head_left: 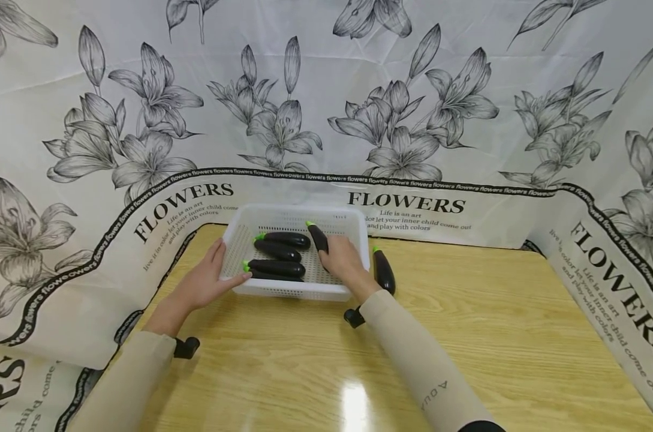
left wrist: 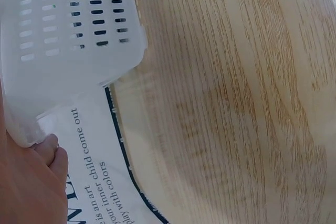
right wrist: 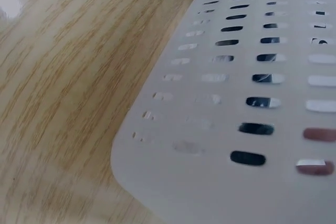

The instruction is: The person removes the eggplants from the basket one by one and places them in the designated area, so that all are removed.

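A white perforated plastic basket (head_left: 291,290) stands on the table with several dark eggplants (head_left: 276,267) lying in its left half, green stem ends to the left. My left hand (head_left: 201,282) holds the basket's left front corner, thumb along the rim; the left wrist view shows its fingertips (left wrist: 48,148) curled at the rim. Inside the right half, my right hand (head_left: 343,258) grips another eggplant (head_left: 318,236), whose green tip points toward the back wall. In the right wrist view the basket wall (right wrist: 210,124) hides most of that hand; skin shows through the slots.
One more eggplant (head_left: 383,273) lies on the wooden table (head_left: 466,312) just right of the basket. Behind and along both sides hangs a white cloth (head_left: 304,132) printed with flowers and lettering, close behind the basket.
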`<action>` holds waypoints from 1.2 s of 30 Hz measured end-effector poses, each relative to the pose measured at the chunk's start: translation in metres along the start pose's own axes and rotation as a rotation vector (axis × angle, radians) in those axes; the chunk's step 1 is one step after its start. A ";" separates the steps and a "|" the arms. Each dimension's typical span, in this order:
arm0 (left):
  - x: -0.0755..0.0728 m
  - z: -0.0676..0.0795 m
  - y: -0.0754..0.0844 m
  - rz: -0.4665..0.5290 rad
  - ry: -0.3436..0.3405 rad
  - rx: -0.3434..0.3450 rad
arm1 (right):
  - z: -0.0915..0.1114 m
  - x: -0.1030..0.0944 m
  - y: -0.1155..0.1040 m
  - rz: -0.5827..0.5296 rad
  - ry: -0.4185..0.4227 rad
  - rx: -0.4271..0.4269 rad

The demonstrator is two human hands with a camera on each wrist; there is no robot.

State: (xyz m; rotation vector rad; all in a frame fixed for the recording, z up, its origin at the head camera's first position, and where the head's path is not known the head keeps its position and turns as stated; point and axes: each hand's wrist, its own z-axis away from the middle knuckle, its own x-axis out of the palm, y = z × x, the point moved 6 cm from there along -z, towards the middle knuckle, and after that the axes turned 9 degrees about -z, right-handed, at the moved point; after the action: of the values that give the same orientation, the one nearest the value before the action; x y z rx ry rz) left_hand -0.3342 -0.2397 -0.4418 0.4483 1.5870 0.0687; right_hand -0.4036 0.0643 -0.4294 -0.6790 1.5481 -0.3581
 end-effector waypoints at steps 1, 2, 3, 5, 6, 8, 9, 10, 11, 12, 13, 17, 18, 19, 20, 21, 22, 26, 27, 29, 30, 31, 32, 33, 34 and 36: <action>0.000 -0.001 -0.001 0.004 -0.002 -0.002 | 0.000 -0.002 -0.001 -0.008 0.012 -0.003; 0.000 -0.001 -0.001 0.010 -0.004 -0.005 | 0.000 -0.004 -0.002 -0.016 0.024 -0.005; -0.001 -0.001 -0.001 0.014 -0.006 -0.005 | 0.000 -0.006 -0.003 -0.028 0.036 -0.008; -0.001 -0.001 -0.002 0.019 -0.010 -0.007 | 0.000 -0.010 -0.005 -0.053 0.061 -0.017; -0.001 -0.001 -0.002 0.018 -0.011 -0.008 | 0.000 -0.012 -0.006 -0.064 0.073 -0.023; -0.002 0.000 0.000 0.019 -0.012 -0.006 | 0.002 -0.017 -0.007 -0.071 0.086 -0.030; -0.002 0.000 0.000 0.018 -0.011 -0.005 | 0.002 -0.019 -0.008 -0.079 0.088 -0.032; -0.003 -0.001 0.001 0.019 -0.011 -0.005 | 0.003 -0.021 -0.008 -0.087 0.088 -0.032; -0.004 -0.001 0.001 0.019 -0.010 -0.004 | 0.004 -0.022 -0.009 -0.089 0.086 -0.033; -0.004 -0.001 0.002 0.017 -0.008 -0.003 | 0.005 -0.024 -0.010 -0.092 0.078 -0.033; -0.005 -0.001 0.002 0.018 -0.007 -0.002 | 0.006 -0.025 -0.011 -0.095 0.071 -0.037; -0.006 -0.001 0.003 0.019 -0.004 -0.002 | 0.011 -0.029 -0.013 -0.119 0.033 -0.055; -0.006 0.000 0.003 0.019 -0.004 -0.003 | 0.013 -0.030 -0.014 -0.126 0.025 -0.061; -0.005 0.000 0.003 0.019 -0.005 -0.002 | 0.015 -0.030 -0.015 -0.131 0.017 -0.066; -0.004 0.000 0.002 0.019 -0.006 -0.003 | 0.017 -0.031 -0.015 -0.137 0.010 -0.068; -0.004 0.001 0.002 0.016 -0.006 -0.004 | 0.019 -0.032 -0.016 -0.140 0.004 -0.072; -0.003 0.001 0.001 0.016 -0.006 -0.005 | 0.021 -0.033 -0.016 -0.143 -0.004 -0.074; 0.000 0.003 -0.001 0.027 -0.007 -0.012 | 0.028 -0.034 -0.017 -0.165 -0.026 -0.076; 0.001 0.003 -0.001 0.031 -0.008 -0.011 | 0.030 -0.034 -0.016 -0.174 -0.029 -0.073; 0.003 0.003 -0.002 0.045 -0.009 -0.012 | 0.032 -0.036 -0.015 -0.199 -0.031 -0.066; 0.003 0.003 -0.002 0.050 -0.010 -0.013 | 0.033 -0.037 -0.015 -0.210 -0.031 -0.062; 0.003 0.003 -0.002 0.054 -0.008 -0.012 | 0.034 -0.038 -0.014 -0.219 -0.030 -0.059; 0.003 0.002 -0.002 0.055 -0.006 -0.010 | 0.035 -0.040 -0.013 -0.223 -0.027 -0.058; 0.003 0.002 -0.002 0.055 -0.005 -0.008 | 0.036 -0.042 -0.013 -0.223 -0.024 -0.057; 0.002 0.001 -0.002 0.055 -0.003 -0.009 | 0.036 -0.044 -0.012 -0.220 -0.022 -0.058; 0.001 0.000 -0.001 0.048 -0.002 -0.006 | 0.036 -0.047 -0.012 -0.215 -0.020 -0.066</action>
State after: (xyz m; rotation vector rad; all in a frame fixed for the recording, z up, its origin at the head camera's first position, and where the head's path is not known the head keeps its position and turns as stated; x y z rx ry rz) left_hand -0.3349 -0.2403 -0.4426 0.4818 1.5739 0.1102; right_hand -0.3669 0.0902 -0.3885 -0.9016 1.4764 -0.4609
